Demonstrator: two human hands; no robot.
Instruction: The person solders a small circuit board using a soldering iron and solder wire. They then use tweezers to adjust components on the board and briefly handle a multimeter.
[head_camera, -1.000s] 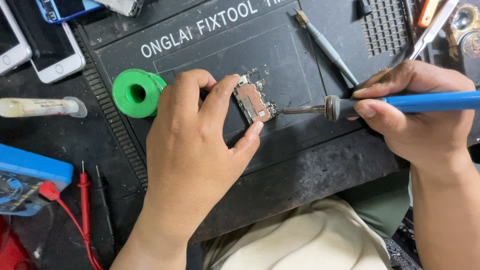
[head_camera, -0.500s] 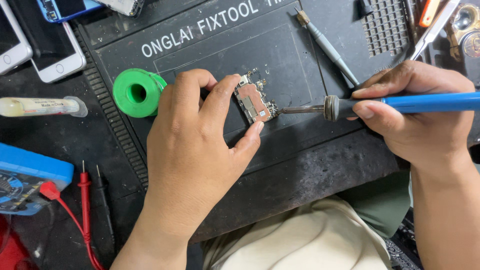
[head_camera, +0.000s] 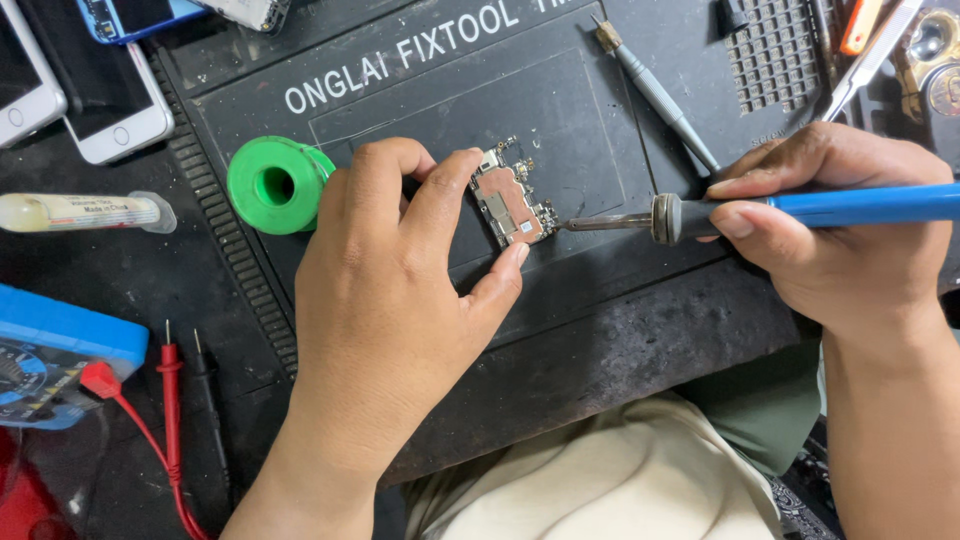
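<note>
You work on a dark repair mat (head_camera: 600, 330) with a raised ribbed border on its left and a grid of small pockets at its upper right; its front edge lies just above your lap, with worn, scuffed rubber along it. Your left hand (head_camera: 390, 300) is closed lightly on a small circuit board (head_camera: 510, 205), index finger over its top and thumb under its lower corner, pinning it near the mat's middle. Your right hand (head_camera: 840, 230) grips a blue-handled soldering iron (head_camera: 700, 213) like a pen, its tip touching the board's right edge. A green solder spool (head_camera: 275, 185) sits just beside your left knuckles. Past the left border lie a tube (head_camera: 85, 212), two white phones (head_camera: 100, 100), a blue multimeter (head_camera: 50, 350) and red and black probes (head_camera: 170, 400), so that side is crowded. A grey screwdriver (head_camera: 655, 95) lies above the iron. Bare mat remains between the board and the printed top strip.
</note>
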